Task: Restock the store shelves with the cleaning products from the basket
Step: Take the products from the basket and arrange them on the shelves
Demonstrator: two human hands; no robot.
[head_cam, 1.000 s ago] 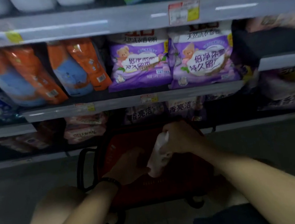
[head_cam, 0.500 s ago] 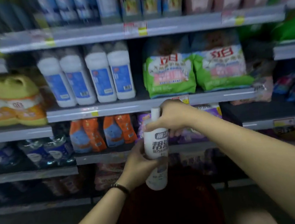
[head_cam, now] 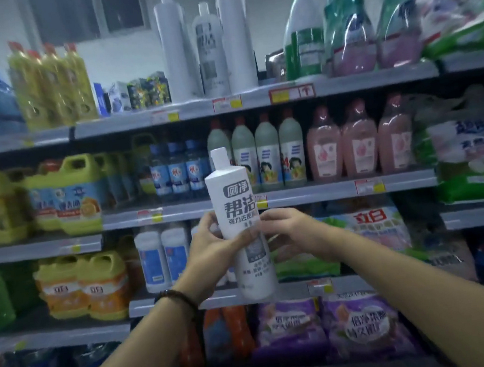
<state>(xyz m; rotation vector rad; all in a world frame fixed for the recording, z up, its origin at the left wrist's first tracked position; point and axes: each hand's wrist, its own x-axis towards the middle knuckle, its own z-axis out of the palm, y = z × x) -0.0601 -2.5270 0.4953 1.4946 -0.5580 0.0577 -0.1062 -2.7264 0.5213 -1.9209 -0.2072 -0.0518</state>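
Left wrist: you wear a dark bead bracelet (head_cam: 175, 296) on it
Left hand (head_cam: 212, 247): your arm comes up from the lower left; the grip is wrapped round the middle of the white bottle (head_cam: 239, 213) from its left side, fingers curled on the front
Right hand (head_cam: 289, 235): your arm comes in from the lower right; the grip clasps the same bottle on its right side, level with your left hand
Where the bottle is: in the air between your two hands, in front of the shelves (head_cam: 326, 191), cap up and leaning a little to the left
Bottle label: 厕净 in a dark box, then large 帮洁, then a small line starting 强力去; the print lower down is too blurred to read
Change from half a second ago: your right hand was over the bottle's neck and now sits at its middle; the bottle is higher against the shelves, and the view has lifted so the top shelf shows
Change from a second ago: the bottle was down by the red basket, which is out of view now
Just behind your right hand: a green bag (head_cam: 369, 229) with 立白 in red
Behind your left hand: white bottles with blue labels (head_cam: 165, 258)
Shelf above: pink bottles (head_cam: 360, 145) to the right of the cap; red and yellow price tags (head_cam: 367, 185) on the shelf edge, writing unreadable
Top shelf: three tall white bottles (head_cam: 207, 45) stand upright together
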